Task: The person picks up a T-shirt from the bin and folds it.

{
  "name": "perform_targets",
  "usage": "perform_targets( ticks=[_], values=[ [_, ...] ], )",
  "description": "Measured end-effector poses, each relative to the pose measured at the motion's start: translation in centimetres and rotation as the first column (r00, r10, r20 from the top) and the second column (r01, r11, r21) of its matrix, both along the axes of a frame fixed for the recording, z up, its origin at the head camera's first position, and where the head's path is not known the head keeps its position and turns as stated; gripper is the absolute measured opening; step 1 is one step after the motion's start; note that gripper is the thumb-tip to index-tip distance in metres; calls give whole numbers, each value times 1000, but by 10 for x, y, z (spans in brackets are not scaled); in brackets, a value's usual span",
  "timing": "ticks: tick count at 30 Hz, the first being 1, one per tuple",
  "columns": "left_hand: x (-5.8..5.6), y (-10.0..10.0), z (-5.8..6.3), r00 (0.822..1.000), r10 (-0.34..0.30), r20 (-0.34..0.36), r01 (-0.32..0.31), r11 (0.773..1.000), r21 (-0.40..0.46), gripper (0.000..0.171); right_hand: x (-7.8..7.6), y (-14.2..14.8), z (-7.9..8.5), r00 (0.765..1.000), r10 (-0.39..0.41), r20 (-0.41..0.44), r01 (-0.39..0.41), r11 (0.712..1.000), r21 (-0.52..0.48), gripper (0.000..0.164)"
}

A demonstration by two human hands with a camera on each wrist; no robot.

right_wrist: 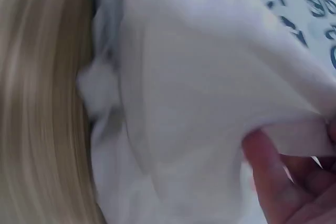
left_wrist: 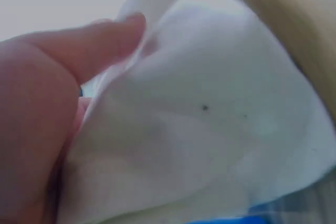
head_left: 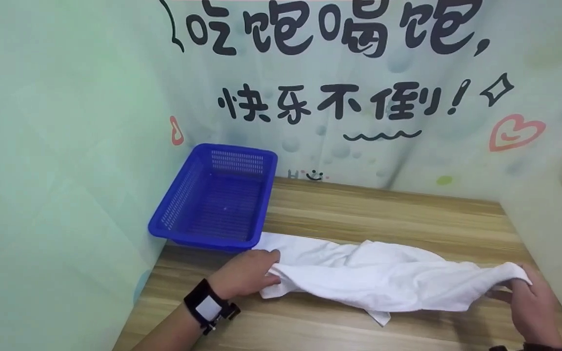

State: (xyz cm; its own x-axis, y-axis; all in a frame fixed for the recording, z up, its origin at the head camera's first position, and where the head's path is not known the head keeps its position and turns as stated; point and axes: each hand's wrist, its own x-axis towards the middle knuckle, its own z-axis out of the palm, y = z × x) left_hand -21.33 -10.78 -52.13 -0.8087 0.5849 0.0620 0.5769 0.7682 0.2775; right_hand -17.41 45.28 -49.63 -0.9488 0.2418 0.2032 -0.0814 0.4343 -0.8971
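A white cloth [head_left: 388,278] stretches sideways between both hands, wrinkled and partly folded over itself, low over the wooden table. At its left end my left hand [head_left: 249,273] pinches the edge between thumb and fingers. In the left wrist view the thumb lies along the cloth [left_wrist: 199,119], which hides most of the other fingers. My right hand [head_left: 532,302] pinches the right end, lifting that corner above the table. The right wrist view shows the thumb pressed under a fold of the cloth [right_wrist: 184,103]. A small strip of fabric hangs out below the cloth's middle.
A blue plastic basket [head_left: 261,214] with perforated sides stands at the back left, its near corner close to the cloth's left end. The wooden table [head_left: 383,209] is enclosed by a pale printed curtain [head_left: 330,141] behind and at both sides.
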Motion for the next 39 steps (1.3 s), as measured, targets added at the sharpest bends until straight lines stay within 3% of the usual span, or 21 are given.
perform_targets(
  ticks=[1,2,3,7,10,11,12,13,14,16,17,18,19,20,21,22,24,27,31,36,39],
  values=[
    [0,0,2,1000,-15,-23,15,1000,10,31,-1,1,0,999,33,-12,-34,982,-184,22],
    [1,0,4,999,-29,-44,29,999,18,30,-2,2,-1,999,48,-26,-54,936,-347,21],
    [1,0,5,997,-42,-67,43,999,19,32,-3,3,-1,998,50,-37,-62,869,-490,20],
    [1,-4,6,990,-69,-121,70,998,6,49,-5,11,-2,1000,18,-22,-29,693,-720,22],
    [2,-6,5,981,-87,-174,89,996,1,47,-3,16,-4,991,88,-105,-135,510,-849,28],
    [2,-7,5,976,-94,-197,98,995,8,47,-2,15,-5,986,101,-130,-164,553,-817,27],
    [2,-7,6,970,-100,-222,107,994,20,46,-2,14,-6,980,114,-164,-198,635,-747,25],
    [2,-7,7,963,-104,-250,116,993,35,44,-2,13,-8,971,114,-210,-233,649,-724,26],
    [2,-7,8,956,-103,-274,122,991,53,41,-2,12,-10,966,103,-237,-239,702,-671,26],
    [1,-8,10,950,-89,-300,126,986,108,33,-3,9,-14,973,41,-228,-128,917,-379,24],
    [1,-9,12,949,-80,-306,127,982,137,29,-3,8,-16,973,0,-230,-40,985,-166,21],
    [0,-9,13,948,-68,-311,124,979,162,23,-4,8,-18,970,-11,-244,6,1000,-19,16],
    [-1,-9,14,949,-56,-309,121,974,192,18,-5,8,-21,965,-5,-264,26,997,74,18],
    [-2,-10,14,951,-43,-306,114,969,220,15,-7,8,-23,957,-26,-290,105,960,260,21],
    [-3,-10,14,952,-28,-305,107,963,246,13,-8,8,-25,944,-46,-328,182,900,396,25],
    [-4,-10,15,951,-12,-309,98,959,265,14,-9,8,-27,929,-51,-366,235,846,479,23],
    [-6,-11,15,950,26,-312,74,949,305,13,-10,8,-28,915,-87,-394,298,803,516,17],
    [-9,-11,15,943,62,-326,55,939,339,10,-11,7,-27,912,-198,-358,365,792,490,11],
    [-10,-12,17,948,45,-316,51,956,290,15,-9,11,-24,915,-262,-309,385,799,463,17],
    [-3,-16,20,964,-38,-261,79,986,149,39,-8,19,-32,936,-133,-326,283,833,475,22],
    [-1,-17,19,937,-74,-342,102,993,66,43,-7,24,-40,935,60,-350,153,822,549,30]
  ],
)
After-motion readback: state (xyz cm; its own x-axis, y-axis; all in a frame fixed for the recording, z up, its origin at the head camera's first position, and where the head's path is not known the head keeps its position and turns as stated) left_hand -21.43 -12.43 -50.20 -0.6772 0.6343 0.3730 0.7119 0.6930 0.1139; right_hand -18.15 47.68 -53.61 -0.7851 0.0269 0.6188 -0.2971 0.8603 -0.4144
